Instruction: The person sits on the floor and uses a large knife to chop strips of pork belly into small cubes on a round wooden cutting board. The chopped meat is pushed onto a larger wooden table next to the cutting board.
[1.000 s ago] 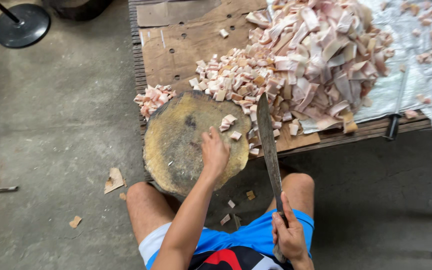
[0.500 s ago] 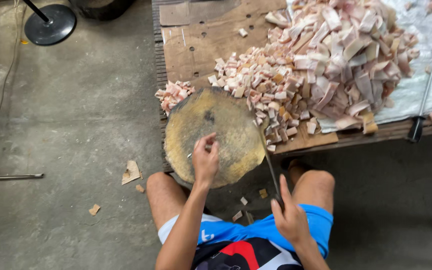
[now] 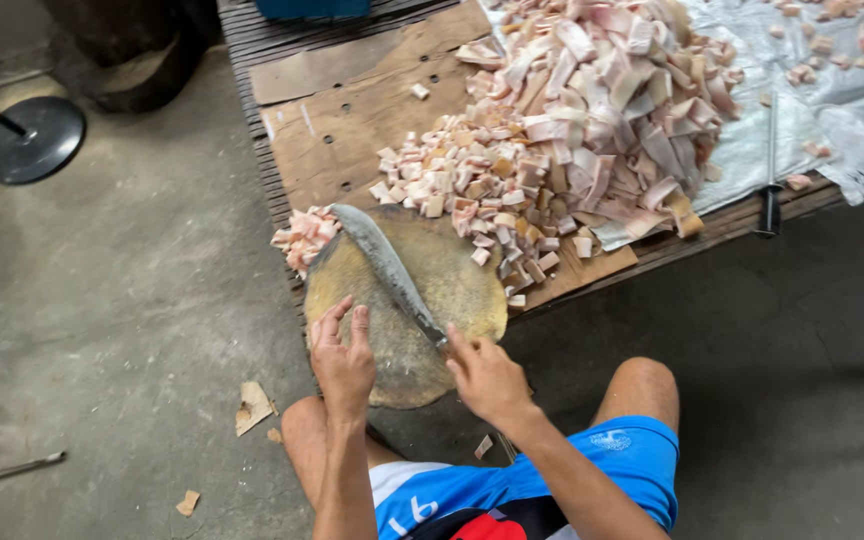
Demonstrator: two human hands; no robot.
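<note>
Your right hand [image 3: 487,375] is clamped on the handle of the long knife [image 3: 384,268], whose blade lies flat across the round chopping block [image 3: 452,295], tip pointing toward 11 o'clock. Your left hand [image 3: 342,355] rests on the block's near edge at about 8 o'clock, fingers together and gripping nothing. A small heap of diced pieces [image 3: 304,237] sits beside the blade tip. At 1 o'clock, the big pile of cut strips [image 3: 602,110] covers the tabletop [image 3: 352,110].
</note>
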